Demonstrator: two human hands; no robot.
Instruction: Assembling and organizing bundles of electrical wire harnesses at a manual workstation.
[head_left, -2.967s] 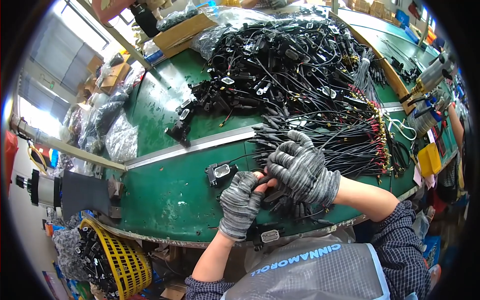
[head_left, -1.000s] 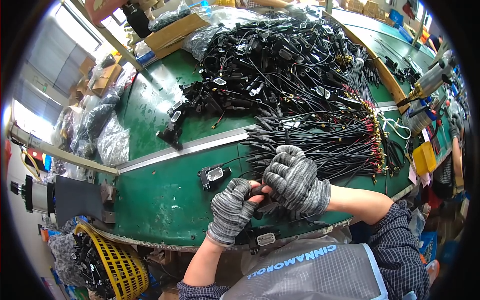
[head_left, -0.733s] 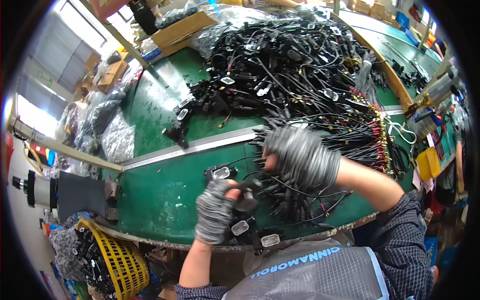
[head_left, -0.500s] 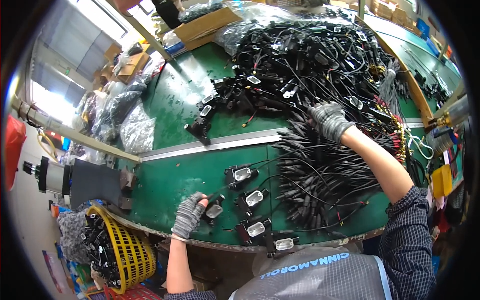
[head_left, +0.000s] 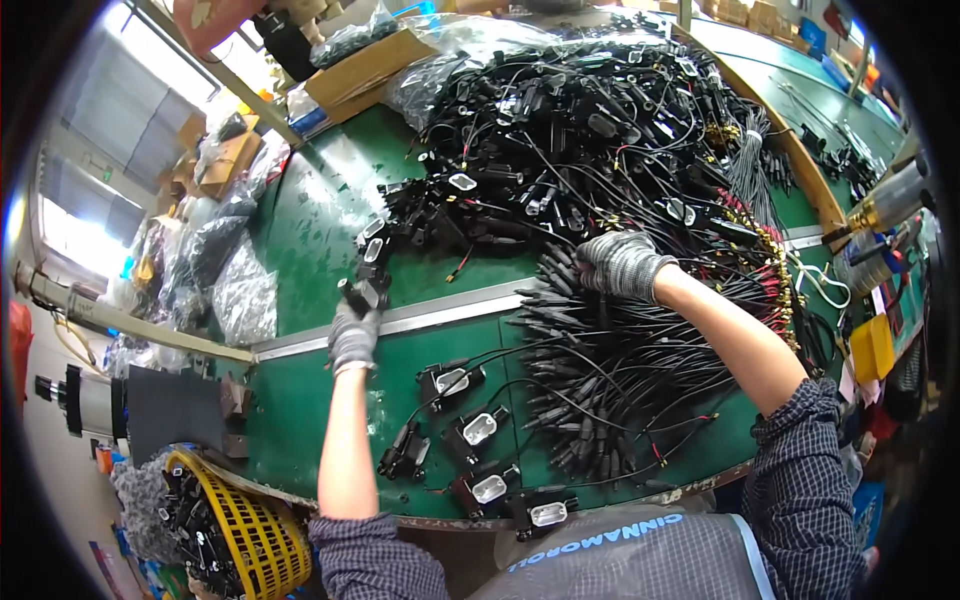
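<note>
My left hand [head_left: 353,340], in a grey knit glove, reaches up to the metal strip across the green table. Its fingers are closed around the near end of a black plastic housing [head_left: 372,288]. My right hand [head_left: 622,266], gloved alike, is closed at the far end of a fan of black cables [head_left: 650,345] with thick plugs. Its fingertips seem to pinch a cable, but they are partly hidden. Between my arms lie several black housings with pale oval openings [head_left: 480,429]; the leftmost one [head_left: 405,452] lies on its side.
A big heap of black housings and wires [head_left: 570,130] covers the far table, beside a wooden divider [head_left: 770,115]. A cardboard box [head_left: 365,75] stands at the far left. A yellow basket [head_left: 245,520] of black parts sits below the left edge, near a dark machine block [head_left: 175,410].
My left hand has left the housing near the front edge and moved away from me to another beside the metal strip. My right hand stays by the cable plugs. The whole view has shifted slightly.
</note>
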